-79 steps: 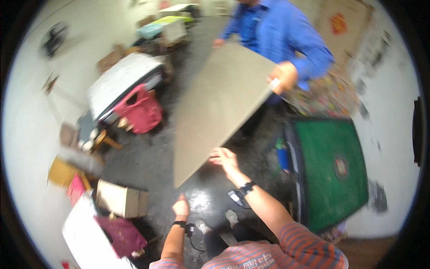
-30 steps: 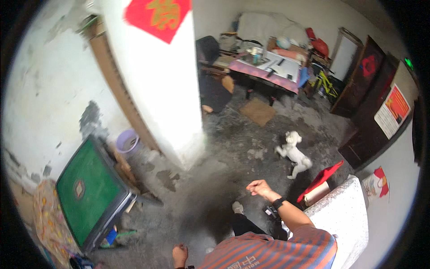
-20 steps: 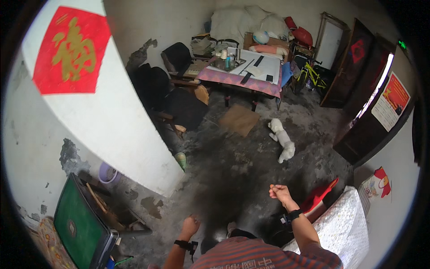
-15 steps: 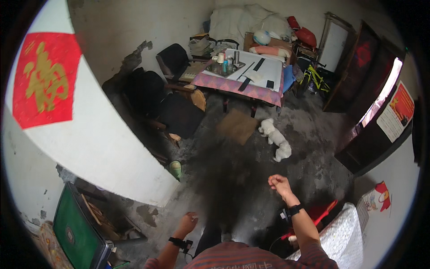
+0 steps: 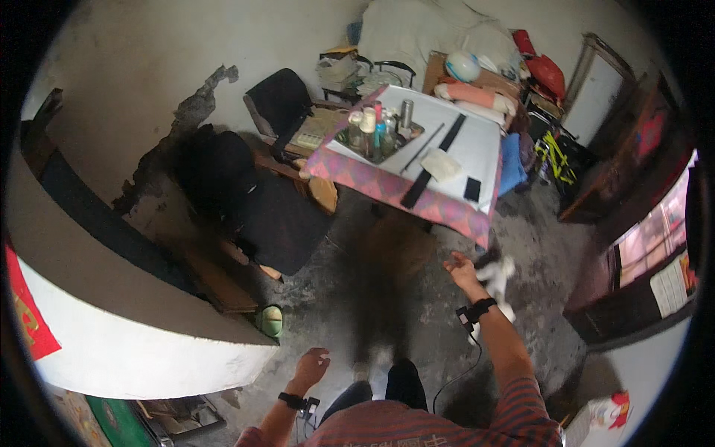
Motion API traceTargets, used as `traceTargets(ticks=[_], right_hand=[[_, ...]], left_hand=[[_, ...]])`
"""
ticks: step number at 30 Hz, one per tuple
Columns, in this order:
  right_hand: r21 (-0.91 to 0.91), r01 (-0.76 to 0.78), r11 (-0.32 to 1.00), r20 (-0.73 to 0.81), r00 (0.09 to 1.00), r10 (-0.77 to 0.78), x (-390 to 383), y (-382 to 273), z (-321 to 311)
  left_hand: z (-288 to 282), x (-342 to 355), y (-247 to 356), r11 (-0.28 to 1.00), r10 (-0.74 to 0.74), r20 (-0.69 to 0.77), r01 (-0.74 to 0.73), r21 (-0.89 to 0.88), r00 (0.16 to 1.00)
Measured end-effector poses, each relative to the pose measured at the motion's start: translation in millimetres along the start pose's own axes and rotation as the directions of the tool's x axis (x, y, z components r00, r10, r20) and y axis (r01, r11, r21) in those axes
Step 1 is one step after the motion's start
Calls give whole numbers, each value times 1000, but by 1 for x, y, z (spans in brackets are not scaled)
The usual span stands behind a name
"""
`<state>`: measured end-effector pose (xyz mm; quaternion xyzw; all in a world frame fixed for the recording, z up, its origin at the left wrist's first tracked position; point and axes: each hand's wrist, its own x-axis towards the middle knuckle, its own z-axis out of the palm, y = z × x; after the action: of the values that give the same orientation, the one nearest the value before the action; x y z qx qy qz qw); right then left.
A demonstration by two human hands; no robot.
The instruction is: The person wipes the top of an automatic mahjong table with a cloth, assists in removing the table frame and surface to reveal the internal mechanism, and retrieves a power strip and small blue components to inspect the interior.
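Observation:
My left hand [image 5: 312,368] hangs low in front of me, its fingers loosely bent with small gaps between them and nothing visible in them. My right hand [image 5: 463,273] is raised farther forward, fingers half bent and apart, also holding nothing that shows. Each wrist wears a black band with a small device and a cable. Neither hand touches anything. Beyond the right hand stands a table [image 5: 482,153] with a white top and a pink patterned cloth. A white dog [image 5: 504,281] is on the floor beside my right forearm, which partly hides it.
Bottles and a flask [image 5: 407,113] stand on a tray; black strips [image 5: 445,153] and a pale cloth [image 5: 441,165] lie near it. Dark-covered chairs [image 5: 279,223] line the left. A white wall edge [image 5: 164,357] curves close on my left, by a green slipper [image 5: 271,321]. A doorway [image 5: 655,238] opens right.
I have moved forward, so the table and chairs look nearer and the wall edge has slid down left. The dog is now partly behind my right forearm. The right hand's fingers have loosened.

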<state>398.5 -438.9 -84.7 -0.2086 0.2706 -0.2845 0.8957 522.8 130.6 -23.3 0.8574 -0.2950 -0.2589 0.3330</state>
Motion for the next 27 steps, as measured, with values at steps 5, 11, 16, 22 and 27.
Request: traceTargets(ticks=[5, 11, 16, 22, 27], right_hand=[[-950, 301, 88, 264, 920, -291, 206, -22, 142], [-822, 427, -378, 486, 871, -72, 477, -136, 153], [-665, 442, -602, 501, 862, 78, 579, -127, 218], [-555, 553, -621, 631, 767, 119, 494, -131, 274], [-365, 874, -322, 763, 479, 435, 316, -89, 302]], left_hand=[[5, 48, 35, 961, -277, -280, 265, -79, 919], [86, 93, 123, 622, -769, -292, 771, -137, 568], [157, 145, 237, 492, -869, -231, 810, -320, 437], [160, 136, 288, 469, -875, -331, 788, -399, 353], [161, 101, 286, 569, -811, -445, 688, -450, 379]])
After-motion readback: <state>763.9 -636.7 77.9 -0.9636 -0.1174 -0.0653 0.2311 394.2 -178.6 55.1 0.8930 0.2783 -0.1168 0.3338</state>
